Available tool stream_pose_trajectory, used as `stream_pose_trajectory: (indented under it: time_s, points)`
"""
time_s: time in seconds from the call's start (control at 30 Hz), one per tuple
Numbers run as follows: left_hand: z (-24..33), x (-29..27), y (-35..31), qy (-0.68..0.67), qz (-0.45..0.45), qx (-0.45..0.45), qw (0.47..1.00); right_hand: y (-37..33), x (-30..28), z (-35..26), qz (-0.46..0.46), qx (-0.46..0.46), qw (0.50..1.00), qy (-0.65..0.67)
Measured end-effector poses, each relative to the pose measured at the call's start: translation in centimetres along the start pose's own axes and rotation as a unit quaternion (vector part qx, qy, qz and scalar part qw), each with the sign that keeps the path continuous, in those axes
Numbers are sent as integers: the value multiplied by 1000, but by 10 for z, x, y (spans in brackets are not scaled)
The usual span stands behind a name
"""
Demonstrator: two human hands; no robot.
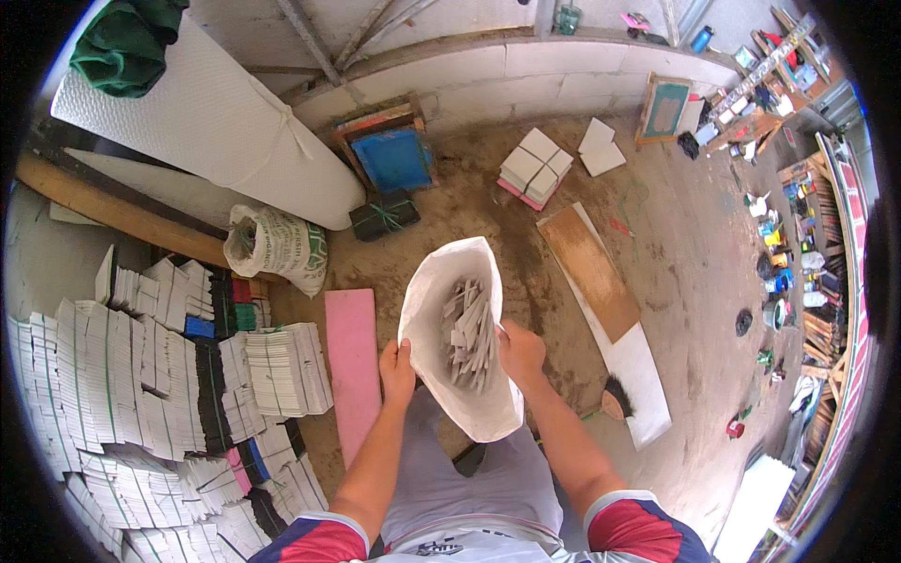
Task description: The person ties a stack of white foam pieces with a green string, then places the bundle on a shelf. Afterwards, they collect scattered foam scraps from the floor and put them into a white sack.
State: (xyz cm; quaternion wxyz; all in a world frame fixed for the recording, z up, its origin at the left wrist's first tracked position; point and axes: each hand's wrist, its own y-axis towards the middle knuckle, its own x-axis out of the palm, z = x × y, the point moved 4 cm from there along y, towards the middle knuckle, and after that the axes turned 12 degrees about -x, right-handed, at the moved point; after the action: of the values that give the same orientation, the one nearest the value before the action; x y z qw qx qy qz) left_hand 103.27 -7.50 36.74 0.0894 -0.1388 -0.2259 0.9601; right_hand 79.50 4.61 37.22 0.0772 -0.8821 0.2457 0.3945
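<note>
A white woven sack [424,310] hangs in front of my legs with its mouth spread wide. Inside it lie several thin white and grey offcut strips [469,330]. My left hand [397,369] grips the left side of the rim, thumb on top. On the opposite side, my right hand [521,351] is closed round the rim. The sack's lower part is hidden below its rim.
Tied stacks of white sheets [113,375] fill the left side, near a second filled sack [282,246]. A pink board [352,366] and a brown board [591,272] lie on the floor, with a brush [617,399] to the right. Tied white blocks [536,167] sit ahead.
</note>
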Motion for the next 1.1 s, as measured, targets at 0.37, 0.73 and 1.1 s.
stream_pose_trajectory:
  time_s: [0.37, 0.73, 1.1]
  points:
    - [27, -11, 36, -179, -14, -51, 982, 197, 29, -73, -151, -267, 941, -139]
    - [80, 30, 166, -245, -118, -240, 932, 369, 93, -154, -46, -295, 933, -202]
    - [116, 49, 333, -250, -111, -207, 939, 328, 131, -117, -16, -147, 975, -165]
